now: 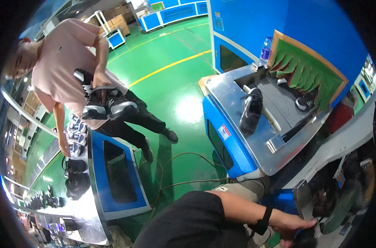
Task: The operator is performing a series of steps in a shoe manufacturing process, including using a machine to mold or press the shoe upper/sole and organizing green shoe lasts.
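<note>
My left hand (pixel 288 227), with a black band (pixel 262 222) round the wrist, reaches to the lower right. Its thumb stretches toward the machine's metal parts and its other fingers bend downward, apart from the thumb. I see nothing held in it, though its underside is partly hidden. Close beyond the thumb are an upright grey metal plate (pixel 303 200) and a dull green flat piece (pixel 342 210). Dark shapes around them are hard to make out. My right hand is not in view. One black sneaker (pixel 251 110) lies on the metal table (pixel 227 87) ahead.
Green strips (pixel 297 66) hang over a blue machine's opening, with dark shoes beneath. A bottle (pixel 265 48) stands beside it. At left, a person (pixel 72 62) carries black-and-grey sneakers (pixel 109 105) by a bench (pixel 88 206) bearing shoes and black caps. Hoses (pixel 188 182) cross the green floor.
</note>
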Demonstrator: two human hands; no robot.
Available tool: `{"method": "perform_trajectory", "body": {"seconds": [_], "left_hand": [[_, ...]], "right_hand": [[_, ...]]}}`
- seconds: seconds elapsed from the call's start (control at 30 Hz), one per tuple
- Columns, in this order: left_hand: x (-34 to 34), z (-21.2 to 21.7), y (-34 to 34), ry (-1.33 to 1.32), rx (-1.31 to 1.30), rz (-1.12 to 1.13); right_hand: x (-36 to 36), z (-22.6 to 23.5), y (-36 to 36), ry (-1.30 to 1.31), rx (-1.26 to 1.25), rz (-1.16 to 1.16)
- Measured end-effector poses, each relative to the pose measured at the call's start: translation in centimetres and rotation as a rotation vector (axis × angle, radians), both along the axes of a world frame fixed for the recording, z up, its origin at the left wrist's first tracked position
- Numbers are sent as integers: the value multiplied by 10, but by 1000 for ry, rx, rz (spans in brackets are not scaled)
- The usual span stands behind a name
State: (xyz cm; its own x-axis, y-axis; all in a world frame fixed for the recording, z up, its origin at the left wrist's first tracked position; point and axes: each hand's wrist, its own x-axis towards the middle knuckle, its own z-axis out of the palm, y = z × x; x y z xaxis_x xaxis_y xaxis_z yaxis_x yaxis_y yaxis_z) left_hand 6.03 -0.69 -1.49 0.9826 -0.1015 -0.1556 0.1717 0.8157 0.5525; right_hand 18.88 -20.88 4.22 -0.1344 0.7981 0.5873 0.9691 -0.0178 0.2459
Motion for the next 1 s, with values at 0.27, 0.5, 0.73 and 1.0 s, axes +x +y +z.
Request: {"method": "perform_trajectory", "body": {"seconds": [0.27, 0.5, 0.73, 1.0], "left_hand": [[-61, -8, -18, 85, 644, 367], [-148, 9, -33, 238, 1135, 374], [-161, -2, -51, 336, 1223, 420], [-92, -32, -38, 137, 1322, 84]], "right_hand": [[57, 27, 79, 2023, 57, 154], [61, -2, 120, 1557, -198, 181], [60, -37, 3, 1422, -216, -144], [58, -64, -139, 1447, -68, -413]]}}
